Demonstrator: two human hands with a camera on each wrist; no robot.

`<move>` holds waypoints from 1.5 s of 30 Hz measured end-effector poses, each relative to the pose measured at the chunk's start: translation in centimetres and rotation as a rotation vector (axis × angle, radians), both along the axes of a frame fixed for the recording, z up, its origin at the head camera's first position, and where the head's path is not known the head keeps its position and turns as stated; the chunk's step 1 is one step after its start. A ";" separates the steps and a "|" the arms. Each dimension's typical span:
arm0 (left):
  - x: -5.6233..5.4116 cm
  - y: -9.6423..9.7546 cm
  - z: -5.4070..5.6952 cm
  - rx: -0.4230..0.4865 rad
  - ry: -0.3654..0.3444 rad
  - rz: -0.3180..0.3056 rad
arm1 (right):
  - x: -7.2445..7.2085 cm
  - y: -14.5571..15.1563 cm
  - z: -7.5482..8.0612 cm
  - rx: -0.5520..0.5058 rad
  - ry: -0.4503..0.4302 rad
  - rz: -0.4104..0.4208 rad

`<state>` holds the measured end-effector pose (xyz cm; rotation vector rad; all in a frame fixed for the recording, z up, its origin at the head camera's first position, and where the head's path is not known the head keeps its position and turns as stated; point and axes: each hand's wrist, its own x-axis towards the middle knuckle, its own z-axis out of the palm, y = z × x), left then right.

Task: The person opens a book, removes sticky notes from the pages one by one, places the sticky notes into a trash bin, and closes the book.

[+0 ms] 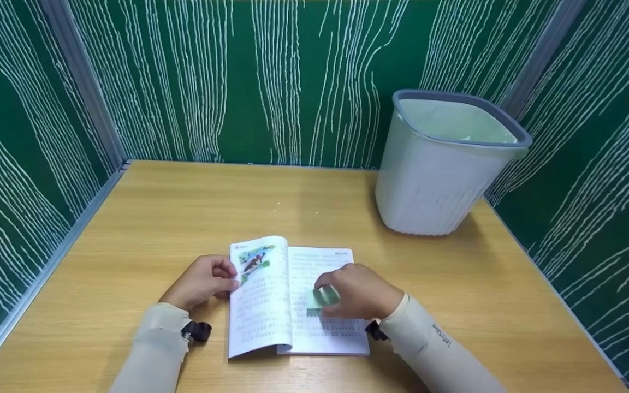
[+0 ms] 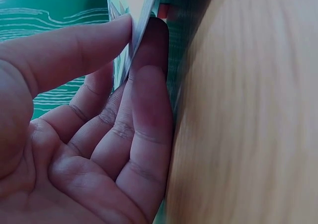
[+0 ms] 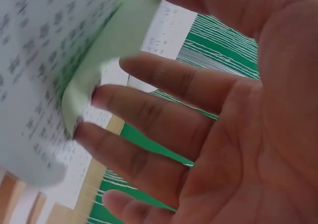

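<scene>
An open book [image 1: 257,305] with printed text lies on the table, a colour picture at the top of its left page. At that page's outer edge, my left hand [image 1: 205,281] pinches the pages; in the left wrist view the thumb is on one side of the pages [image 2: 141,23] and the fingers are behind. Over the right page, my right hand [image 1: 361,292] holds a light green sticky note [image 1: 325,296]. In the right wrist view the green sticky note [image 3: 112,40] is bent up from the page, thumb at its upper end and fingertips along its edge.
A white waste bin [image 1: 434,180] with a grey rim and a light liner stands at the table's back right. Green panels [image 1: 271,82] with white line patterns enclose the wooden table [image 1: 211,202] at the back and both sides. A few tiny specks lie behind the book.
</scene>
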<state>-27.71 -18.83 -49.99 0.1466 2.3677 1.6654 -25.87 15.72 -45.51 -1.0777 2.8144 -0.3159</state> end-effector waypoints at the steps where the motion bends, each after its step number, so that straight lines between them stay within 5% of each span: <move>1: 0.0 0.1 0.0 0.003 -0.004 0.000 | 0.0 0.1 0.0 -0.005 -0.006 -0.012; 10: -0.2 0.3 -0.6 0.016 -0.018 -0.002 | -0.2 1.2 1.2 -0.127 -0.150 -0.077; 20: -0.3 0.3 -0.4 0.017 -0.015 -0.010 | -0.3 1.7 1.8 -0.104 0.028 -0.046; 38: -0.4 0.1 -0.2 0.010 -0.035 0.024 | -1.1 3.2 3.0 -0.152 -0.008 -0.193; 45: -0.3 -0.2 -0.2 0.008 -0.022 0.004 | -1.3 3.4 3.3 -0.188 0.038 -0.159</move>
